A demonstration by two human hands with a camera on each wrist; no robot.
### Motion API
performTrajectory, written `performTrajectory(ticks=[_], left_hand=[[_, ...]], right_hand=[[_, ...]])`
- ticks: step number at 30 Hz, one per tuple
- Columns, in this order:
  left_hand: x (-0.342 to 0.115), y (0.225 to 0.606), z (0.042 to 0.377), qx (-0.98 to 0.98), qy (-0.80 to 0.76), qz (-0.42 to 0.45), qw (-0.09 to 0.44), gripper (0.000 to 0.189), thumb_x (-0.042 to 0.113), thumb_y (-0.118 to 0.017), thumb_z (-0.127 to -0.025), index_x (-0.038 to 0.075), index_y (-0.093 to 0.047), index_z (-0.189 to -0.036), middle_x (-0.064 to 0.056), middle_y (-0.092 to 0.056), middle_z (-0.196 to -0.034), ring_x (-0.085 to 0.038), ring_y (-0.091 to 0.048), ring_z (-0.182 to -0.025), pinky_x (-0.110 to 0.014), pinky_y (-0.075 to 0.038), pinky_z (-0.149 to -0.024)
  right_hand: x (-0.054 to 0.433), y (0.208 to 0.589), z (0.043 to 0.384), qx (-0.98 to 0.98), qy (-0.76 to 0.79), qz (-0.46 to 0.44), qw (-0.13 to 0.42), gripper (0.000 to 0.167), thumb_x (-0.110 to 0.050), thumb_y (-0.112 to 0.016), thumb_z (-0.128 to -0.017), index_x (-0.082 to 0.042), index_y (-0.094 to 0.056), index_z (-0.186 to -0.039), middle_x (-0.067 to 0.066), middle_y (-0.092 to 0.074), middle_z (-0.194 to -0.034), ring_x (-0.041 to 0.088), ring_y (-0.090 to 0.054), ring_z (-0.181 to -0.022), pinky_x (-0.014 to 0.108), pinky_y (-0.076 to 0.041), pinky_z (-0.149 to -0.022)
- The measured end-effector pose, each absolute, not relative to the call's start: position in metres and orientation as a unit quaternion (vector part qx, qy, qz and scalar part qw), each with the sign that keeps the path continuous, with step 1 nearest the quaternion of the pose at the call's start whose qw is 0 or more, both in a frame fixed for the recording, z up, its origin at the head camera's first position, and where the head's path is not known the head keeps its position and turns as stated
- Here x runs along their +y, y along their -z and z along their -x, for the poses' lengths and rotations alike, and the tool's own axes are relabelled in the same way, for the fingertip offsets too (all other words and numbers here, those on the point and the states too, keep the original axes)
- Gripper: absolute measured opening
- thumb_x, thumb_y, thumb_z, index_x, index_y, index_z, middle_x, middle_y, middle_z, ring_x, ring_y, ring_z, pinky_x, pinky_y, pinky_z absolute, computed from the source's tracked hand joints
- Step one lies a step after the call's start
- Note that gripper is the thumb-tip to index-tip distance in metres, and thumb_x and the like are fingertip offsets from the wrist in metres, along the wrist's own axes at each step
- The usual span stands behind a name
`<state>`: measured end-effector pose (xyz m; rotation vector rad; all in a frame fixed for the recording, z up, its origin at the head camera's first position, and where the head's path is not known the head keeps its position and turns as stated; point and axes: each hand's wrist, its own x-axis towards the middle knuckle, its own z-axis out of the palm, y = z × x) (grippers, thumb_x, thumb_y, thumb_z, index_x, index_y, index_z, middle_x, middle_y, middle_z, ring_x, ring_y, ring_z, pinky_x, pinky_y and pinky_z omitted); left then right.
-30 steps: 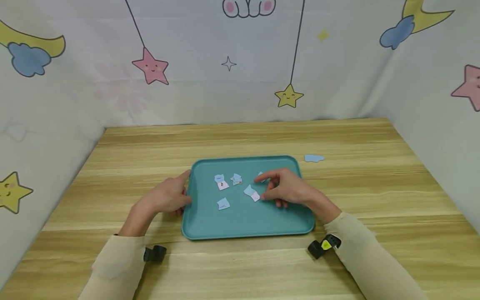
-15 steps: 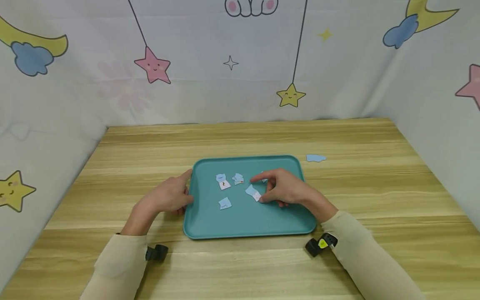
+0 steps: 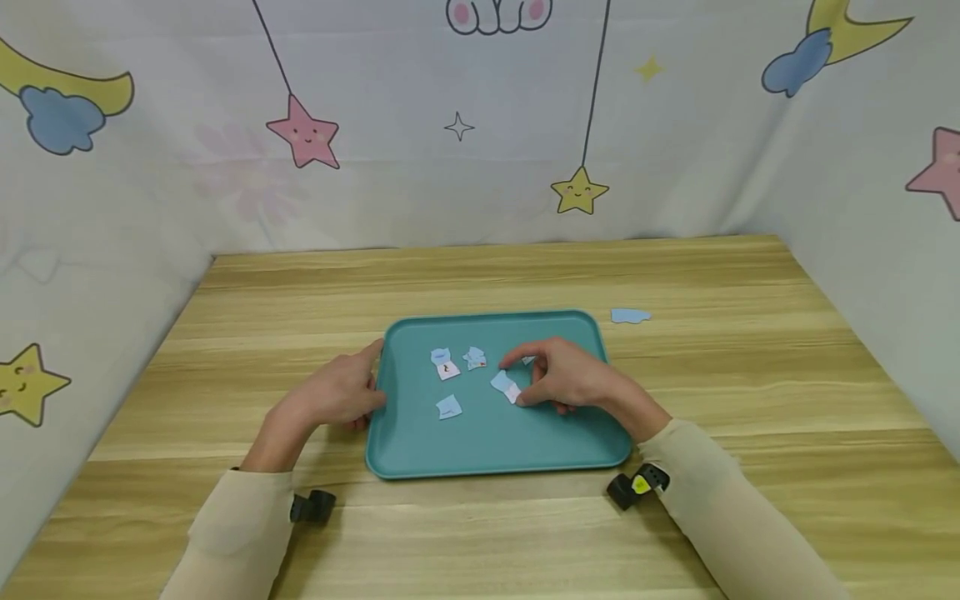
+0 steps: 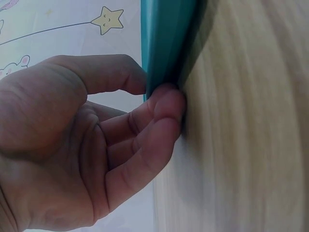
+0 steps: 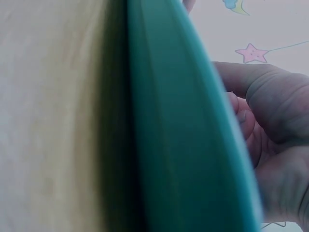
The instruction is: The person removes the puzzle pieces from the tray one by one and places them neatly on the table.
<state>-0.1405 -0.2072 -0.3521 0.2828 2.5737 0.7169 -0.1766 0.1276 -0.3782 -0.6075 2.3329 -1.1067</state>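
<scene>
The left hand [image 3: 337, 389] holds the left rim of a teal tray [image 3: 480, 454]. In the left wrist view its thumb meets the rim and its curled fingers [image 4: 164, 104] lie against the tray's outer side. Over the tray's right half is the right hand [image 3: 566, 375]. Its index finger and thumb pinch opposite ends of a small blue-and-white paper-like piece [image 3: 507, 387] lying flat on the tray. Another pale blue piece [image 3: 528, 360] is mostly hidden behind that hand. In the right wrist view, the tray's side [image 5: 183, 125] covers the fingertips and the piece.
More small pieces lie on the tray: a blue-and-white one [image 3: 445, 364], a jagged pale blue one [image 3: 475, 358] and a pale one [image 3: 449, 407]. A flat blue piece [image 3: 630, 316] rests on the wooden table [image 3: 480, 533] beyond the tray's right corner. White printed cloth [image 3: 390, 200] surrounds the table.
The right hand's index finger and thumb have shifted slightly left, onto the ends of the blue-and-white piece. The left hand keeps its hold on the tray rim.
</scene>
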Motion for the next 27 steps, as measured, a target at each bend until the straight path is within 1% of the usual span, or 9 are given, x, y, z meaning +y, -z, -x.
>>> performTrajectory(ticks=[4, 7, 10, 14, 20, 27], left_hand=[[-0.208, 0.353, 0.140, 0.933, -0.259, -0.106, 0.224, 0.091, 0.005, -0.060, -0.093, -0.009, -0.006, -0.165, -0.008, -0.065, -0.070, -0.018, -0.065, -0.055, -0.033, -0.053, -0.056], [-0.208, 0.353, 0.140, 0.933, -0.261, -0.109, 0.222, 0.090, 0.004, -0.060, -0.093, -0.010, -0.007, -0.165, -0.008, -0.065, -0.069, -0.017, -0.065, -0.055, -0.033, -0.053, -0.056], [-0.209, 0.354, 0.141, 0.933, -0.264, -0.113, 0.219, 0.089, 0.004, -0.058, -0.093, -0.009, -0.008, -0.165, -0.007, -0.065, -0.067, -0.017, -0.065, -0.054, -0.032, -0.052, -0.056], [-0.209, 0.355, 0.142, 0.933, -0.262, -0.117, 0.218, 0.088, 0.004, -0.057, -0.094, -0.009, -0.007, -0.165, -0.006, -0.065, -0.066, -0.017, -0.065, -0.053, -0.032, -0.052, -0.055], [-0.210, 0.356, 0.143, 0.934, -0.258, -0.116, 0.219, 0.088, 0.004, -0.056, -0.094, -0.010, -0.007, -0.165, -0.006, -0.065, -0.066, -0.017, -0.065, -0.053, -0.032, -0.052, -0.056], [-0.210, 0.354, 0.142, 0.934, -0.257, -0.110, 0.223, 0.090, 0.005, -0.058, -0.095, -0.010, -0.005, -0.165, -0.006, -0.065, -0.067, -0.017, -0.065, -0.054, -0.032, -0.053, -0.056]], right_hand=[[0.126, 0.379, 0.175, 0.855, 0.409, 0.219, 0.232, 0.045, -0.008, -0.083, -0.087, -0.013, -0.068, -0.129, 0.004, -0.057, -0.070, 0.015, -0.049, -0.042, 0.030, -0.044, -0.048], [0.124, 0.380, 0.173, 0.858, 0.413, 0.214, 0.219, 0.045, -0.007, -0.084, -0.086, -0.014, -0.067, -0.127, 0.005, -0.059, -0.081, 0.016, -0.050, -0.046, 0.030, -0.046, -0.050], [0.123, 0.381, 0.171, 0.859, 0.418, 0.211, 0.206, 0.045, -0.005, -0.084, -0.085, -0.012, -0.066, -0.126, 0.007, -0.060, -0.094, 0.016, -0.051, -0.052, 0.029, -0.048, -0.051], [0.122, 0.382, 0.168, 0.859, 0.425, 0.209, 0.192, 0.045, -0.001, -0.084, -0.084, -0.009, -0.067, -0.125, 0.010, -0.061, -0.103, 0.016, -0.055, -0.056, 0.030, -0.050, -0.053], [0.120, 0.382, 0.166, 0.856, 0.434, 0.208, 0.187, 0.045, 0.001, -0.082, -0.084, -0.007, -0.066, -0.125, 0.012, -0.063, -0.107, 0.016, -0.057, -0.055, 0.032, -0.053, -0.054], [0.118, 0.379, 0.164, 0.854, 0.435, 0.214, 0.189, 0.044, 0.002, -0.078, -0.086, -0.010, -0.065, -0.127, 0.009, -0.063, -0.106, 0.017, -0.056, -0.054, 0.032, -0.051, -0.054]])
